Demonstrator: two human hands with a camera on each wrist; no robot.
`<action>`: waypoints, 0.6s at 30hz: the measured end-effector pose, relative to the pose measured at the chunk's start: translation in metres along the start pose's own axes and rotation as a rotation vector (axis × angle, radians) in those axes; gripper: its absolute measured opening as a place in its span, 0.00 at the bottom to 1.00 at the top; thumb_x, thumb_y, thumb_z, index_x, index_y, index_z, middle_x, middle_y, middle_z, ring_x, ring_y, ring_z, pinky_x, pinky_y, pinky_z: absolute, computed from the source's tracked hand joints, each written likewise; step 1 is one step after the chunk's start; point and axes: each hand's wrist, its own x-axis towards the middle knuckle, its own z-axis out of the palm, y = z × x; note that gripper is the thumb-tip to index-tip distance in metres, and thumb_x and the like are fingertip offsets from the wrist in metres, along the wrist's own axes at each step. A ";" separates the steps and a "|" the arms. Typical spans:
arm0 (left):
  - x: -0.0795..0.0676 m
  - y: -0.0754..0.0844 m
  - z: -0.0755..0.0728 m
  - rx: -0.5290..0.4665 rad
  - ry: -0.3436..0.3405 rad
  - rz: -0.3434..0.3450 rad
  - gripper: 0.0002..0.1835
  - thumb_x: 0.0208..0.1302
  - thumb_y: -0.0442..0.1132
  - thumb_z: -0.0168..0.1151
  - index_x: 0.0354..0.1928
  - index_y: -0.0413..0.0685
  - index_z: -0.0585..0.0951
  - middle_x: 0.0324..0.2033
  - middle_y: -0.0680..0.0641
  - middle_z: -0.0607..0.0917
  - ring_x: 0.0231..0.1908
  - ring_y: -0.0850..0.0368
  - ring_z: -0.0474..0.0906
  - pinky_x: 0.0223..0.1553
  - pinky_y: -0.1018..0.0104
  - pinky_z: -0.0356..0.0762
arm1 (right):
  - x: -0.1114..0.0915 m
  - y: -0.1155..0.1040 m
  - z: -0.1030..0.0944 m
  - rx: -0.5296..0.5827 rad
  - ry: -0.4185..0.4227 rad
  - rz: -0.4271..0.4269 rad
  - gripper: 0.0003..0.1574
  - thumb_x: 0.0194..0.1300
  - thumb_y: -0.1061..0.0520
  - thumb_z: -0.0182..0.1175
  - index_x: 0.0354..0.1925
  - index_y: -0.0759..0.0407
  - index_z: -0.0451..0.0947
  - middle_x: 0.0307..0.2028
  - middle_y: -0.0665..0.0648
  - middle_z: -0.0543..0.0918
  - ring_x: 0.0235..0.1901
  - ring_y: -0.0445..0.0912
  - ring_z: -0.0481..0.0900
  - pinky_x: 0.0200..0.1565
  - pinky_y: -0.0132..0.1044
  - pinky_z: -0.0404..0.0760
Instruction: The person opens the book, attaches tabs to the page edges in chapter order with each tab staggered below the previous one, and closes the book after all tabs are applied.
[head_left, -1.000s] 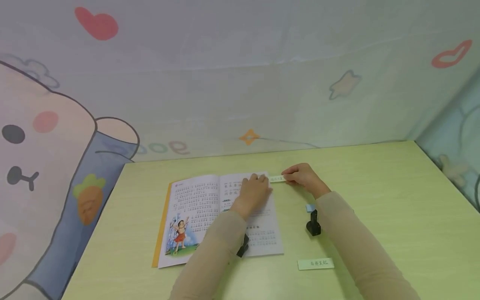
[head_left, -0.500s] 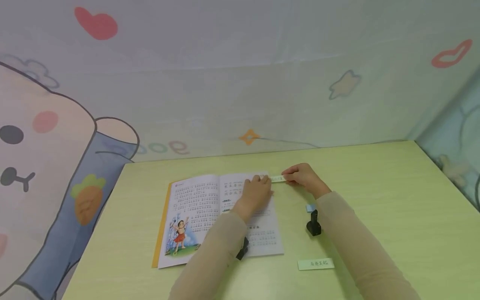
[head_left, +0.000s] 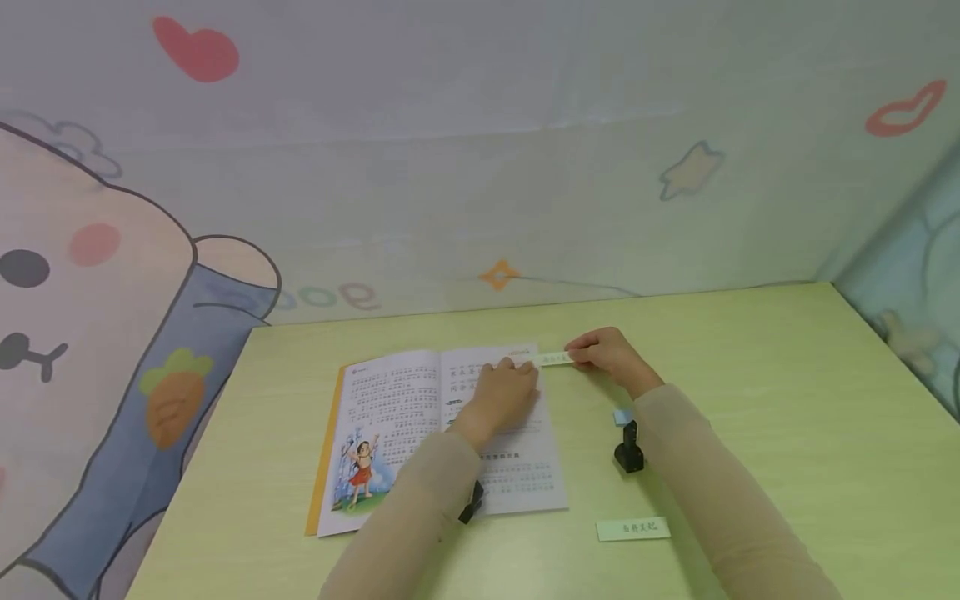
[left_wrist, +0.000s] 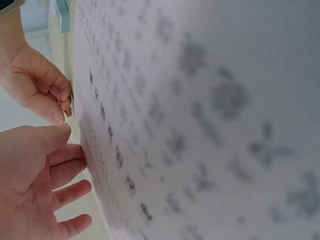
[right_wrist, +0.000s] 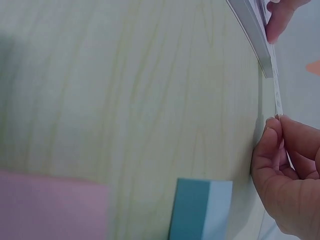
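An open book (head_left: 386,392) lies on the table, with printed text on both pages and a cartoon figure on the left one. My left hand (head_left: 504,396) rests on the right page near its upper right corner, fingers loosely extended. In the left wrist view, the left hand (left_wrist: 35,175) has its fingers spread beside the page edge. Just beyond that corner, my right hand (head_left: 611,354) pinches the right end of a pale handwritten paper strip (head_left: 553,359) between thumb and fingers. The strip's other end reaches the book's edge; in the right wrist view, the right hand (right_wrist: 287,170) grips it.
Another handwritten green strip (head_left: 633,528) lies near the table's front. A small blue block (head_left: 622,417) sits by the right forearm. Black wrist cameras (head_left: 628,454) are at both forearms. A pink flat thing (right_wrist: 50,207) shows in the right wrist view. A cartoon-printed curtain (head_left: 450,167) hangs behind.
My left hand has drawn slightly left and down on the page, uncovering a reddish mark at the top corner. The right hand and the strip stay nearly still.
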 end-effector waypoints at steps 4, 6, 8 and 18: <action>-0.004 -0.003 0.000 -0.004 -0.006 0.000 0.23 0.71 0.48 0.47 0.63 0.48 0.69 0.64 0.51 0.69 0.59 0.51 0.67 0.58 0.50 0.67 | 0.001 0.001 0.000 -0.004 -0.004 -0.003 0.19 0.66 0.65 0.54 0.53 0.74 0.73 0.46 0.64 0.77 0.34 0.41 0.78 0.42 0.33 0.80; -0.006 -0.004 -0.001 -0.015 -0.009 -0.002 0.23 0.70 0.48 0.48 0.63 0.48 0.69 0.64 0.50 0.69 0.60 0.51 0.67 0.59 0.49 0.65 | 0.001 0.001 0.001 -0.008 -0.005 -0.002 0.19 0.66 0.65 0.54 0.54 0.74 0.73 0.47 0.65 0.76 0.34 0.41 0.78 0.42 0.33 0.80; -0.007 -0.006 -0.003 -0.027 -0.013 -0.003 0.23 0.70 0.48 0.48 0.63 0.47 0.69 0.64 0.50 0.68 0.61 0.50 0.66 0.60 0.47 0.63 | 0.001 0.001 0.001 -0.004 -0.004 0.003 0.19 0.66 0.65 0.54 0.54 0.73 0.73 0.49 0.66 0.76 0.36 0.42 0.78 0.43 0.34 0.79; -0.023 -0.015 -0.004 -0.043 -0.033 0.032 0.23 0.70 0.47 0.48 0.63 0.47 0.70 0.64 0.49 0.69 0.59 0.47 0.68 0.58 0.45 0.66 | -0.004 0.003 -0.007 0.017 -0.064 -0.042 0.22 0.67 0.63 0.54 0.56 0.76 0.69 0.45 0.63 0.77 0.34 0.41 0.77 0.42 0.32 0.79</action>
